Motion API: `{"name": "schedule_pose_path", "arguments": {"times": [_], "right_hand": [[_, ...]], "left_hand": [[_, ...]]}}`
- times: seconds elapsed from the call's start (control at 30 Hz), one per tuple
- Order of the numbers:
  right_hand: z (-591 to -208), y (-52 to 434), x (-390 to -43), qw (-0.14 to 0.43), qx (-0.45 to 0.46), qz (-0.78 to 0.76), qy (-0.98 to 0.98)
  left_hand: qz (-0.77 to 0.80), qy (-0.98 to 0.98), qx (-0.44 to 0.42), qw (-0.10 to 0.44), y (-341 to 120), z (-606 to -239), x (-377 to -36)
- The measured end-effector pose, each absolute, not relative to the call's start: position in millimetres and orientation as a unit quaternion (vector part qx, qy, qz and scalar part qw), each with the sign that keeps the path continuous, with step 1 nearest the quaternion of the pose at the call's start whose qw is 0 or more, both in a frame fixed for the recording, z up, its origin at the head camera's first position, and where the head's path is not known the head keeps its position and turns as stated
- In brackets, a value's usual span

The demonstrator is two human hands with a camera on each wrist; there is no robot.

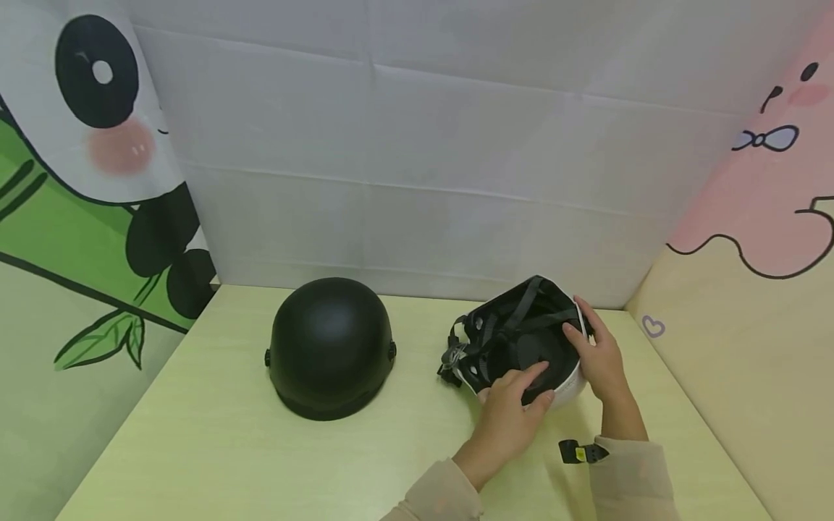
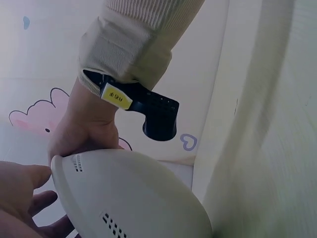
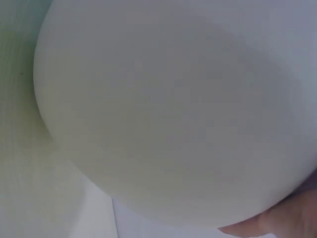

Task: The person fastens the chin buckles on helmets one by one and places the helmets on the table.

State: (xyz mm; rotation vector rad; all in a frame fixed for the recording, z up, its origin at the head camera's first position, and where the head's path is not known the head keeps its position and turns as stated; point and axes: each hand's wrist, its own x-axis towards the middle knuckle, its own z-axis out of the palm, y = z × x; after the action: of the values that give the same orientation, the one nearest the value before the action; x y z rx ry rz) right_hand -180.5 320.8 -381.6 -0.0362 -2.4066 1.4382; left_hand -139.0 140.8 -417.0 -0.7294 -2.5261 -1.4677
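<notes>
A white helmet (image 2: 133, 193) is tilted up on its side, its black lining (image 1: 537, 347) and grey straps (image 1: 521, 311) facing me in the head view. My right hand (image 1: 601, 362) grips its right rim, thumb inside and fingers on the outside. At the near rim, my left hand (image 1: 504, 420) reaches over with fingers extended into the lining and thumb at the edge. The smooth white shell (image 3: 168, 109) fills most of the right wrist view, with part of a hand at lower right. A buckle (image 1: 454, 354) hangs at the helmet's left side.
A black helmet (image 1: 329, 347) stands dome up on the pale table (image 1: 215, 449), left of the white one. A grey-white backdrop (image 1: 423, 145) rises behind the table. Painted walls flank it, the right one (image 1: 704, 347) close to my right hand.
</notes>
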Motion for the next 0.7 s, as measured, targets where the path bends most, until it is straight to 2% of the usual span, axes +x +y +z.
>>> {"name": "schedule_pose_path", "arguments": {"times": [0.3,0.7], "right_hand": [[-391,334,-177,0.167,-0.009,0.572,-0.803],[-399,343,-177,0.16,0.012,0.681,-0.715]], "left_hand": [[-0.514,-0.832,-0.2,0.061,119,-424,-155],[-0.536,-0.821,-0.165,0.107,97,-433,-177]]}}
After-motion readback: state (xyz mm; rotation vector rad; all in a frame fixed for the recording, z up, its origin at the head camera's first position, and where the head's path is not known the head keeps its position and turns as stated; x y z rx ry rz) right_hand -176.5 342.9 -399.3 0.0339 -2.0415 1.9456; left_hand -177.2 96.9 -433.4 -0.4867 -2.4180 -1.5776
